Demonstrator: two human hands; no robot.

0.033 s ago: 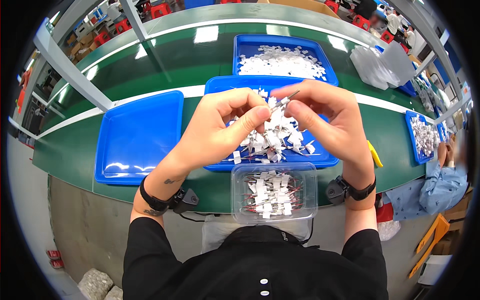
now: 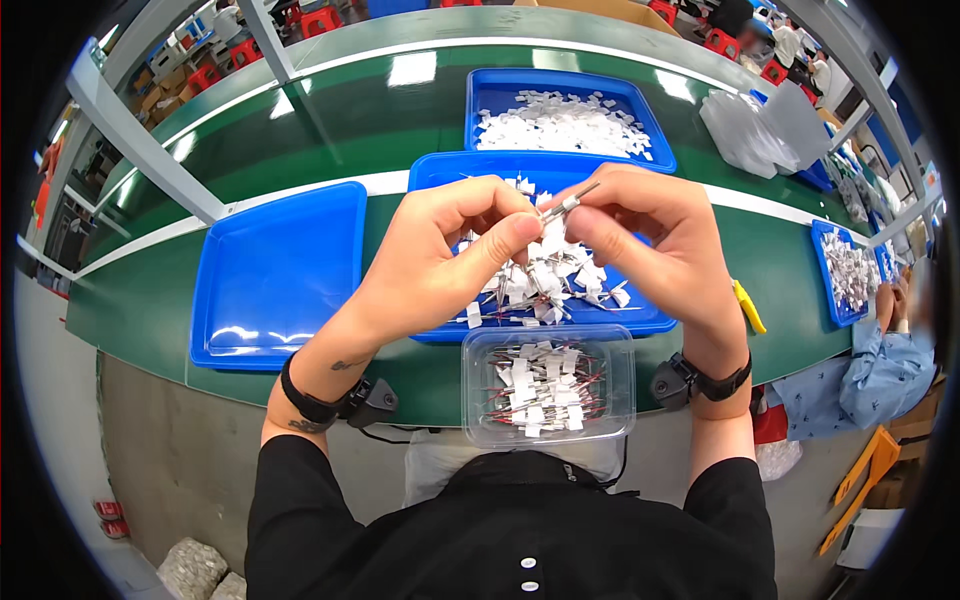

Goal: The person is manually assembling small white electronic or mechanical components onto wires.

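Above the middle blue tray (image 2: 436, 172) my two hands meet around a thin wired piece (image 2: 569, 204) with a white tab and a dark, stiff end pointing up to the right. My left hand (image 2: 440, 250) is closed, thumb and fingertips pinching the lower left end of the piece. My right hand (image 2: 660, 235) closes on its other side, the thumb beside the white part. Fingers partly hide the piece. Beneath them lies a loose heap of white-tabbed wired pieces (image 2: 545, 278). Closer to my body a clear plastic box (image 2: 474, 385) holds similar pieces (image 2: 548, 390) with red and dark wires.
A blue tray (image 2: 280, 270) stands on the left. Farther back, another blue tray (image 2: 487, 90) carries small white tabs (image 2: 560, 125). Plastic bags (image 2: 745, 135) lie at the back right. A yellow-handled tool (image 2: 748, 307) is beside my right wrist. At right, a co-worker's sleeve (image 2: 880, 375) adjoins a filled tray (image 2: 850, 275).
My right thumb and fingers have shifted slightly left, closer to my left fingertips. My left hand stays almost still.
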